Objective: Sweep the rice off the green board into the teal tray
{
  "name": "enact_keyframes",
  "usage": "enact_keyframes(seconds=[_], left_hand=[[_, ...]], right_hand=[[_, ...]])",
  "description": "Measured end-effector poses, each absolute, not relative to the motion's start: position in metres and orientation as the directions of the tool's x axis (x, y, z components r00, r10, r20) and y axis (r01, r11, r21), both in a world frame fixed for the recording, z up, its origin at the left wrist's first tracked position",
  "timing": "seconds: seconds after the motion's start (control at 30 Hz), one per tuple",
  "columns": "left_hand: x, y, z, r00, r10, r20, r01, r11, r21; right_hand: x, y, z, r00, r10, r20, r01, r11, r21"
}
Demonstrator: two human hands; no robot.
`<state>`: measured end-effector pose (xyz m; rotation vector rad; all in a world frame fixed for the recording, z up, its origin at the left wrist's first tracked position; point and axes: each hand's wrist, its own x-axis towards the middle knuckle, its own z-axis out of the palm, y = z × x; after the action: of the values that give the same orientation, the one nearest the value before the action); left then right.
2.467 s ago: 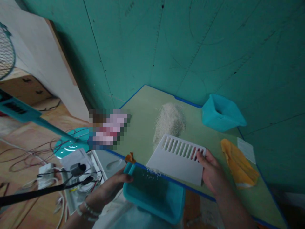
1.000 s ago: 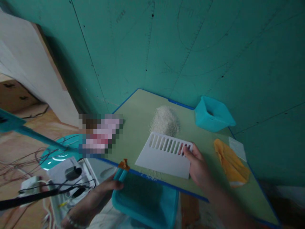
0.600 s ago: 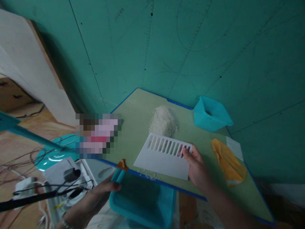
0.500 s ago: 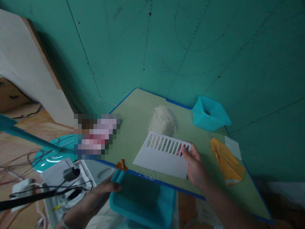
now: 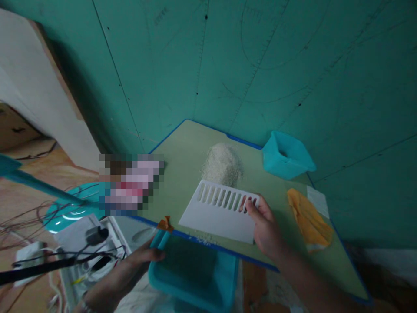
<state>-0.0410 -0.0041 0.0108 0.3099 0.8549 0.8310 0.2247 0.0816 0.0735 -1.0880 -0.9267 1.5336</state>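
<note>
My right hand point(image 5: 265, 224) grips the right end of a white plastic scraper point(image 5: 218, 217) with a row of slots along its upper edge. The scraper is tilted over the front part of the green table point(image 5: 182, 161). Just beyond its slotted edge rises a heap of white grains point(image 5: 223, 161), which look like rice. Some loose grains point(image 5: 206, 239) lie along the front edge below the scraper. My left hand point(image 5: 148, 254) is closed on the left rim of a turquoise plastic basin point(image 5: 195, 287), which sits under the table's front edge. Part of its rim is hidden by the table.
At the back right stands a smaller turquoise container point(image 5: 286, 156). A yellow cloth point(image 5: 309, 219) and a white sheet point(image 5: 317, 200) lie on the right side. Brown tape point(image 5: 166, 224) sticks to the front edge. A blurred-out pink item point(image 5: 137, 182) lies left, near cables and a turquoise stand base point(image 5: 71, 208).
The scraper and my right hand have shifted very slightly left. My left hand keeps its hold on the basin, and the heap looks the same.
</note>
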Motion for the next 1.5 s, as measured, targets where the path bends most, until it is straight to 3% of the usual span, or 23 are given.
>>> enact_keyframes(seconds=[0.23, 0.6, 1.17, 1.5], left_hand=[[-0.039, -0.002, 0.007, 0.418, 0.756, -0.503, -0.521, 0.653, 0.55], [-0.044, -0.003, 0.012, 0.415, 0.722, -0.554, -0.5, 0.69, 0.524], [-0.038, -0.005, -0.002, 0.435, 0.77, -0.467, -0.564, 0.637, 0.526], [-0.038, -0.004, 0.002, 0.381, 0.752, -0.538, -0.549, 0.652, 0.522]], right_hand=[[0.228, 0.087, 0.064, -0.091, 0.984, -0.152, -0.26, -0.171, -0.95], [0.221, 0.083, 0.068, -0.088, 0.971, -0.223, -0.287, -0.239, -0.928], [0.213, 0.076, 0.058, -0.042, 0.972, -0.229, -0.287, -0.232, -0.93], [0.21, 0.072, 0.058, -0.028, 0.973, -0.23, -0.313, -0.227, -0.922]])
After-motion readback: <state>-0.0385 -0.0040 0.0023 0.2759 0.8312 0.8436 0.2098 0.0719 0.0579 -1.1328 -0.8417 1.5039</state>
